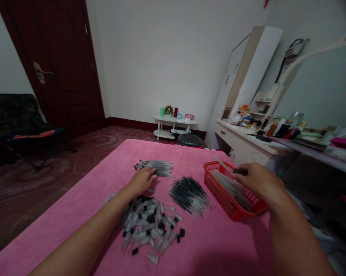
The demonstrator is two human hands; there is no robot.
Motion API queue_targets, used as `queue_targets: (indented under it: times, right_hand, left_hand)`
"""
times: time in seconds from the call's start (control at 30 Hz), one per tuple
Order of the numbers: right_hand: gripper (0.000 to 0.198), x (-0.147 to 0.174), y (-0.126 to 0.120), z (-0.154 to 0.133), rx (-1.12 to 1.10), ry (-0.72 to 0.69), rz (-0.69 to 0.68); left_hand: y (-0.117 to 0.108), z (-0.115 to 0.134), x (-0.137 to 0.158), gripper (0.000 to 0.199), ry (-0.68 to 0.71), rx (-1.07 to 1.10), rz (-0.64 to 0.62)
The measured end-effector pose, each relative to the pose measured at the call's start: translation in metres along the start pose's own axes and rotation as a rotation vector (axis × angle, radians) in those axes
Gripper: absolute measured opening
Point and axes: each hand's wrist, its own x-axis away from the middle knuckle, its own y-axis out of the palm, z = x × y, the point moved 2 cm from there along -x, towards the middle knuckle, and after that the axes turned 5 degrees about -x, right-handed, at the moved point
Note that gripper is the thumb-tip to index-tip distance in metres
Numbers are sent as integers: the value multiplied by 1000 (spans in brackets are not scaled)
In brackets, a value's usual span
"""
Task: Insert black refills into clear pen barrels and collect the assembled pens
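My left hand lies low at the near edge of a row of clear pens with dark ends, fingers loosely spread. Whether it touches the nearest pen is unclear. Above the red plastic basket, my right hand is closed on a slim translucent pen with a dark end, slightly blurred. Long clear pen barrels lie inside the basket. Between my hands is a fanned pile of dark pen refills. Clear caps and small black pieces are heaped nearer me.
Everything lies on a pink cloth-covered table. To the right stands a white dressing table crowded with bottles. A low white stand is by the far wall, and a folding chair sits left, near the dark door.
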Motion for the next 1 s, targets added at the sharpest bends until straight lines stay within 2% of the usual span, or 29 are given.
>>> queue_targets:
  times: [0.07,0.13,0.27,0.37,0.5,0.63,0.73,0.87,1.0]
  right_hand:
    - [21,0,-7,6,117,77,-18]
    - [26,2,-9,2,152,88,16]
    - [24,8,0,-24,64,-27,55]
    - [22,13,14,-41,-10,-101,2]
    - [20,17,31,-54,-56,-165,-63]
    - [17,21,43,-65,-76,-207,-114]
    - [18,26,56,-77,-104,-234,-136]
    - [23,37,84,-92,-187,-340,-181]
    - [33,47,106,-97,-226,-413,-222]
  left_hand:
    - [2,-2,0,33,9,-32,-11]
    - [4,-2,0,30,10,-33,-18]
    - [8,-2,2,30,17,-38,-21]
    - [9,-1,5,28,2,-16,23]
    - [7,0,8,15,-31,109,114]
    - [-1,3,9,12,-64,130,126]
    - [-12,14,8,22,-43,95,150]
    - [-25,43,6,34,106,45,111]
    - [-34,67,6,43,222,-96,46]
